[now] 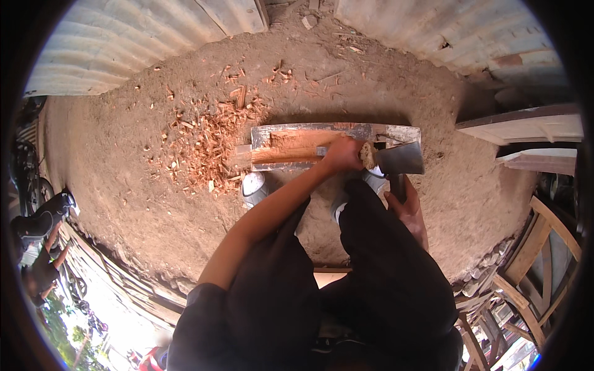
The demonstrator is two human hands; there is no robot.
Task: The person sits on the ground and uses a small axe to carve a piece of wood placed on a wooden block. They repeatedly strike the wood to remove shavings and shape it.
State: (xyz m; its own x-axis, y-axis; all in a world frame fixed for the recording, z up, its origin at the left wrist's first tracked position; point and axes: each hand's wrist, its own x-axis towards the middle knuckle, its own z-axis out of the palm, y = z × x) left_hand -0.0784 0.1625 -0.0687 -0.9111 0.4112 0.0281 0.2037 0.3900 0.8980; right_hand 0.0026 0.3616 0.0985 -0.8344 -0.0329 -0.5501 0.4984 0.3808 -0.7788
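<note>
A painted, weathered wooden block [281,128] lies crosswise on the dirt in front of me, its upper face cut into a long reddish hollow. My left hand [343,154] is wrapped round a chisel, whose metal blade [322,151] points left over the hollow. The chisel's frayed handle end [369,156] sticks out to the right. My right hand [409,210] grips the dark handle of a hatchet, its broad grey head [401,158] close beside that end. Whether they touch I cannot tell. My shoes [254,187] are at the block's near edge.
Wood chips [213,139] are scattered left of the block. Corrugated metal sheets [148,40] border the far side. Wooden panels [526,127] and a wooden frame [533,260] stand at right. Stacked planks [117,272] and another person's leg [43,219] are at left.
</note>
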